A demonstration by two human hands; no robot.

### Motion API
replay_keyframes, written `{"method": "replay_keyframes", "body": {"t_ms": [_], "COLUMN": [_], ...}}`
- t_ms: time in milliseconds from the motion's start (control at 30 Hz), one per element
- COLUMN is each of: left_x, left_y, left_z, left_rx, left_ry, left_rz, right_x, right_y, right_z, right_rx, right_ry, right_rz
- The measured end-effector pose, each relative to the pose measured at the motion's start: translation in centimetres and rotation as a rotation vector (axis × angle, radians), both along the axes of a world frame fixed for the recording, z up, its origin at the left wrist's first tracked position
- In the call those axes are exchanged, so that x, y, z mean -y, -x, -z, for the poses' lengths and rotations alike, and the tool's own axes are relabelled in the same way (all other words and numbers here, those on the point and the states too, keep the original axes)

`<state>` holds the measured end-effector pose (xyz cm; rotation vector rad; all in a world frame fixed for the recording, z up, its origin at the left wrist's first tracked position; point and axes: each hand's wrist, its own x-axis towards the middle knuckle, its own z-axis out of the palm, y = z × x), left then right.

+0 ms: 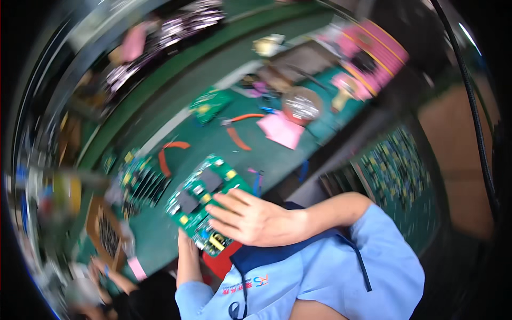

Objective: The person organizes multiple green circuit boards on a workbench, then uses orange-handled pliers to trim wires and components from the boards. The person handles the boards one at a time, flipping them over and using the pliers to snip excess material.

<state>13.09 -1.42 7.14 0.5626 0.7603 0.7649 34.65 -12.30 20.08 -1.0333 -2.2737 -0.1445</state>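
Note:
A green circuit board (193, 184) is held tilted in front of me, with dark square blocks, yellow parts and white connectors on its upper face. My left hand (184, 242) grips it at the lower left edge, most of its fingers hidden behind the board. Across the right part of the board lies my right hand (242, 218), its fingers stretched and apart over the parts; its thumb is out of sight. Both forearms come out of light blue sleeves.
Orange strips (238, 138), a pink sheet (281, 129) and a round container (301, 105) sit on the green bench (213, 140). Left are more boards (140, 178) and a brown box (101, 234). Another person's hands (106, 272) show lower left. Many boards (397, 165) fill the right.

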Motion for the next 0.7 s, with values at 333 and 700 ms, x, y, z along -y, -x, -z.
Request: {"method": "replay_keyframes", "body": {"t_ms": [333, 700], "left_x": [8.8, 22.8], "left_y": [-16.7, -35.2], "left_z": [1.3, 7.5], "left_rx": [-0.072, -0.017], "left_ry": [0.143, 0.314], "left_rz": [0.692, 1.261], "right_x": [18.6, 33.2], "right_y": [-8.5, -13.9], "right_z": [-3.4, 0.6], "right_rx": [-0.181, -0.035], "right_ry": [-0.032, 0.195], "right_rz": [0.626, 1.124]}}
